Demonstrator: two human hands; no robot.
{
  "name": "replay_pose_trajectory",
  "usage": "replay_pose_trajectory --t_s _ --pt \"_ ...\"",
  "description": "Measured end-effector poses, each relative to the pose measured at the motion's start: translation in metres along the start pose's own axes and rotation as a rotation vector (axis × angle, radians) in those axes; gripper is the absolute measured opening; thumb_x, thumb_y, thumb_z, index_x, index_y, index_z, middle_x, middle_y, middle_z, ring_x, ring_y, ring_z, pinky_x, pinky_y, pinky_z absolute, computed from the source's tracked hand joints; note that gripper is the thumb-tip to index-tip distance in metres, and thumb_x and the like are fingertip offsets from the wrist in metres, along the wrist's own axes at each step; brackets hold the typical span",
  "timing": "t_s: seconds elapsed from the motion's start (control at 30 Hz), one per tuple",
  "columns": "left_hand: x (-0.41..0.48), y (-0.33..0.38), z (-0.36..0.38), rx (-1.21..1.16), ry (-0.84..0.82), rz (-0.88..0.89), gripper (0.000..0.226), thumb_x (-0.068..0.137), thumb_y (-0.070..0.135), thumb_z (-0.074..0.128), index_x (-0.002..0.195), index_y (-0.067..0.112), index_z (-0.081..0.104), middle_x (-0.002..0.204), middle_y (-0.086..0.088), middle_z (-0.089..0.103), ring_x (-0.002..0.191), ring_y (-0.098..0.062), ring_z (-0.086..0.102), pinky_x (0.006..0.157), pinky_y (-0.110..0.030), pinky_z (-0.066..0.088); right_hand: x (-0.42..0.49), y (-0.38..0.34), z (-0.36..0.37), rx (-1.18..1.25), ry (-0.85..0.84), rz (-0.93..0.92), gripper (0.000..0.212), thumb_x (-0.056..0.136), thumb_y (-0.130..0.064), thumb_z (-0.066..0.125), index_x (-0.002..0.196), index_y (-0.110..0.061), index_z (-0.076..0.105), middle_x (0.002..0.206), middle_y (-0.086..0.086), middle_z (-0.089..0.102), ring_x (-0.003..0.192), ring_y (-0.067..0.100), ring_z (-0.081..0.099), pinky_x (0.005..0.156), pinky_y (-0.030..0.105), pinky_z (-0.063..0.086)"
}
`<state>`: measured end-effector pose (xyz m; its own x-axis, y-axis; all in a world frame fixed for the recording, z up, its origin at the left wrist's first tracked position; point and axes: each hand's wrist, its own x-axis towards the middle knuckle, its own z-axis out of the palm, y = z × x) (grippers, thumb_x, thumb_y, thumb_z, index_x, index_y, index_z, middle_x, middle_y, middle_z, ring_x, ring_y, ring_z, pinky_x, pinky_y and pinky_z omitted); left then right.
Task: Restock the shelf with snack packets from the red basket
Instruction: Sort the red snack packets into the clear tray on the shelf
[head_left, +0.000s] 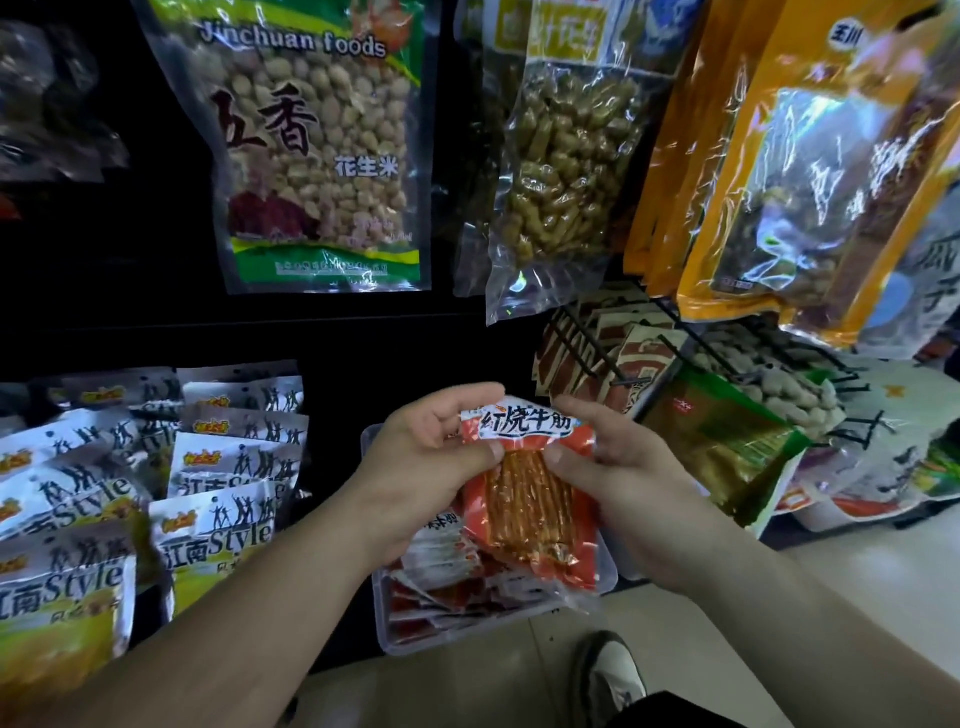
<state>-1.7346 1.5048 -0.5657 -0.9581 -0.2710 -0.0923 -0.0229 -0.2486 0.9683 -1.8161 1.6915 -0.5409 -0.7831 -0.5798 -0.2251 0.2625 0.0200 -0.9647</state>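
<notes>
Head view, centre of the frame: holds one orange-red snack packet (524, 499) upright between both hands, printed header up, clear window of reddish strips facing the camera. Pinches its left edge with the left hand (431, 457), thumb on the front and fingers curled behind the header. Pinches the right edge likewise with the right hand (618, 467). Both closed on that one packet, neither free.

Directly below, lower centre: a clear plastic tray (385, 636) at the foot of the dark shelf (260, 322), already carrying packets of the same orange-red kind, lying flat and overlapping. Looks like the proper home for this one (no red basket anywhere in the frame; whereabouts unknown).

Lower left: rows of silver packets (228, 467), leaning back in tiers. Upper centre: a hanging bag of peanuts (322, 145). Right of centre: a black wire rack (587, 353) holding brown-and-cream packets, with a green packet (722, 441) just beside it.

To do this step well: lower the packet straight down to the tray and match the lie of its neighbours, header the same way round (their direction hard to read from here). Let go with one hand first, guide with the other, and lay it flat on top rather than dropping it onto slick film, likely to skid. Keep clear of the wire rack's prongs at right.
</notes>
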Motion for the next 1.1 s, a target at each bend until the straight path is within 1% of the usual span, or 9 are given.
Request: replay_pose_trajectory --t_s 0.17,0.33,0.53,0.67,0.73,0.87,0.93,1.0,1.1 --pt "-0.004 -0.001 0.008 0.050 -0.152 -0.051 0.051 0.092 -0.002 0.072 0.131 0.029 0.066 0.120 -0.005 0.076 0.107 -0.025 0.075 0.083 -0.040 0.064 0.004 -0.002 -0.009 -0.019 0.108 -0.128 0.055 0.098 -0.006 0.067 0.143 -0.035 0.056 0.112 0.009 0.078 0.106 0.029 0.076 0.087 0.050 0.063" --pt "-0.002 0.001 0.001 0.059 -0.014 -0.005 0.041 0.093 -0.002 0.071 0.122 0.027 0.072 0.120 -0.008 0.074 0.102 -0.023 0.076 0.080 -0.037 0.063 0.000 0.002 -0.012 -0.077 -0.146 -0.055 0.058 0.085 0.005 0.076 0.135 -0.025 0.066 0.125 0.012 0.073 0.112 0.033 0.072 0.085 0.048 0.063" --pt "-0.006 0.001 -0.004 0.168 -0.088 -0.009 0.067 0.086 -0.006 0.078 0.136 0.035 0.062 0.123 0.009 0.074 0.107 -0.014 0.074 0.085 -0.031 0.062 0.003 0.003 -0.009 -0.175 -0.068 -0.083 0.065 0.088 0.015 0.071 0.138 -0.027 0.064 0.120 0.009 0.075 0.105 0.041 0.073 0.091 0.070 0.055" --pt "-0.006 0.001 -0.003 0.169 -0.010 -0.005 0.069 0.084 -0.011 0.077 0.134 0.035 0.063 0.117 0.010 0.075 0.105 -0.015 0.074 0.084 -0.033 0.063 0.000 0.004 -0.012 -0.207 -0.192 -0.051 0.082 0.079 0.008 0.084 0.142 -0.037 0.058 0.120 -0.008 0.074 0.101 0.022 0.076 0.077 0.036 0.064" --pt "-0.007 -0.001 -0.002 0.184 -0.005 0.005 0.069 0.084 -0.011 0.077 0.134 0.034 0.063 0.119 0.010 0.075 0.106 -0.013 0.074 0.084 -0.030 0.062 0.001 0.006 -0.012 -0.313 -0.198 -0.090 0.086 0.079 0.008 0.085 0.140 -0.046 0.058 0.122 -0.014 0.072 0.104 0.015 0.075 0.077 0.030 0.063" --pt "-0.005 -0.003 -0.001 0.212 0.021 -0.011 0.081 0.079 -0.010 0.081 0.144 0.033 0.056 0.128 0.010 0.071 0.109 -0.008 0.072 0.089 -0.029 0.061 0.004 0.009 -0.010 -0.701 -0.033 -0.208 0.087 0.075 -0.011 0.093 0.142 -0.049 0.052 0.133 -0.010 0.059 0.114 0.002 0.065 0.096 0.021 0.056" --pt "-0.005 -0.003 -0.001 0.217 0.032 -0.001 0.089 0.078 -0.010 0.083 0.151 0.029 0.049 0.128 0.011 0.070 0.111 -0.005 0.070 0.094 -0.033 0.060 0.005 0.007 -0.009 -0.877 0.077 -0.367 0.077 0.078 -0.018 0.091 0.141 -0.045 0.056 0.138 -0.012 0.048 0.118 -0.011 0.049 0.098 0.004 0.043" --pt "-0.008 -0.001 0.003 0.244 0.010 0.038 0.089 0.079 -0.011 0.081 0.152 0.027 0.047 0.128 0.010 0.070 0.112 -0.005 0.070 0.097 -0.036 0.059 0.004 0.006 -0.007 -0.786 0.087 -0.478 0.053 0.088 -0.020 0.083 0.133 -0.042 0.065 0.140 -0.015 0.048 0.124 -0.012 0.048 0.094 0.007 0.047" --pt "-0.017 0.001 0.017 0.456 -0.084 0.198 0.057 0.085 -0.013 0.071 0.129 0.024 0.065 0.120 0.014 0.067 0.104 -0.002 0.068 0.090 -0.026 0.057 0.001 0.007 -0.001 -0.342 -0.147 -0.332 0.037 0.098 -0.034 0.069 0.133 -0.045 0.067 0.131 -0.012 0.068 0.124 0.006 0.064 0.098 0.028 0.057"
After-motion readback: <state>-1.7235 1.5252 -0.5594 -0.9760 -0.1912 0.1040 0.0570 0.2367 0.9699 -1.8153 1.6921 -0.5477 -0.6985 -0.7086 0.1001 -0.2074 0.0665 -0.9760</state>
